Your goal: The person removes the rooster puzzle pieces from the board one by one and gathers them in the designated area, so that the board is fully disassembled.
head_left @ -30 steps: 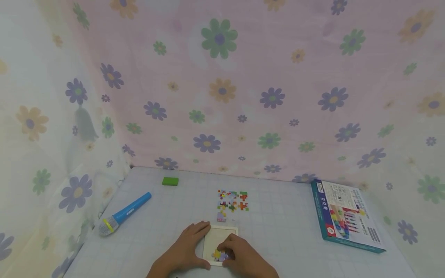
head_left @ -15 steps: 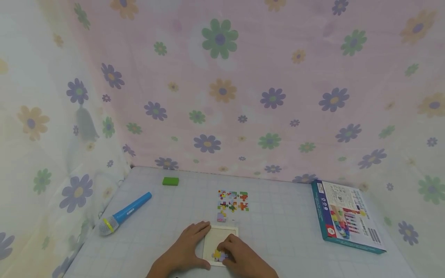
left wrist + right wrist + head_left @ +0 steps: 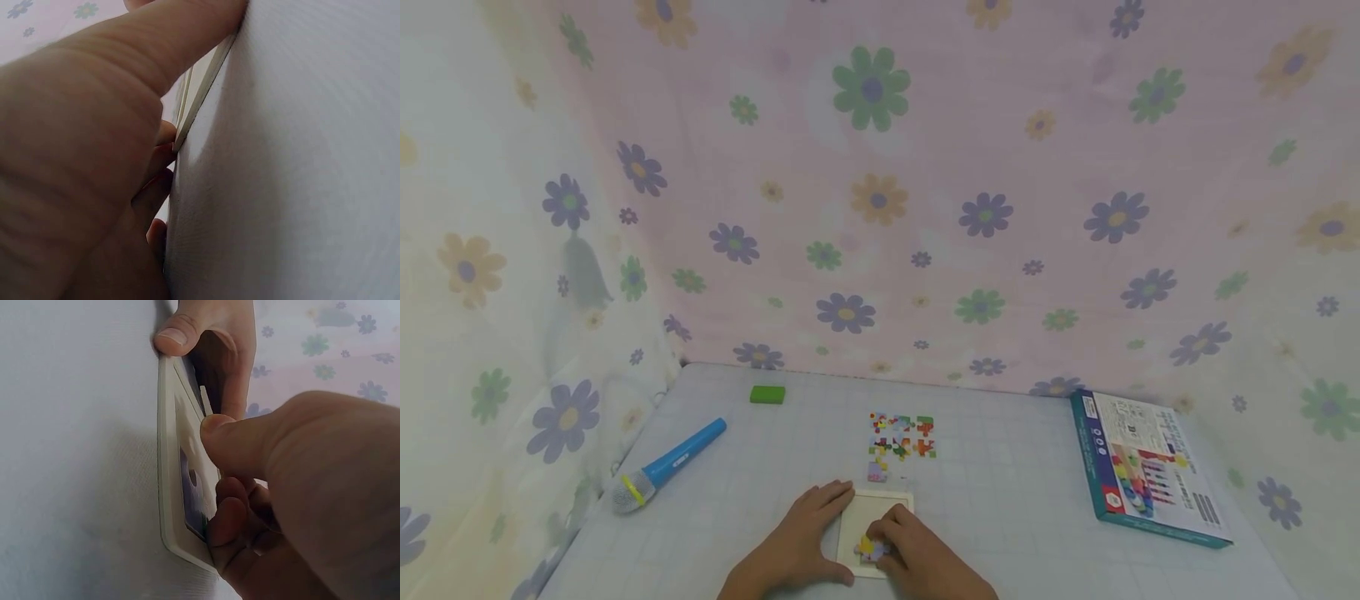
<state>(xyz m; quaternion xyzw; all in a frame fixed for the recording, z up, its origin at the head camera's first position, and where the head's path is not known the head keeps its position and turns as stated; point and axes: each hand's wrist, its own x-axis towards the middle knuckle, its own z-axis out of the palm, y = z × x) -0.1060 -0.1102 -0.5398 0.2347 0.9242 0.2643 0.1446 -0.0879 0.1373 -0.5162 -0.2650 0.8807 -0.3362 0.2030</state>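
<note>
In the head view, a pale puzzle tray lies flat near the table's front edge. My left hand holds its left side, thumb at the near corner and fingertips at the far corner. Over the tray's near part, my right hand pinches a yellow and purple puzzle piece between thumb and fingers. The right wrist view shows that piece's pale edge tilted up beside the right thumb. Another purple puzzle piece lies in the tray's corner, partly covered by the right fingers.
Several loose puzzle pieces lie in rows beyond the tray. A green block sits at the back left, and a blue toy microphone lies at the left. A flat printed box lies at the right. Flowered cloth hangs behind.
The yellow and purple piece has shifted slightly left and tipped up in my right fingers. My left hand has stayed on the tray.
</note>
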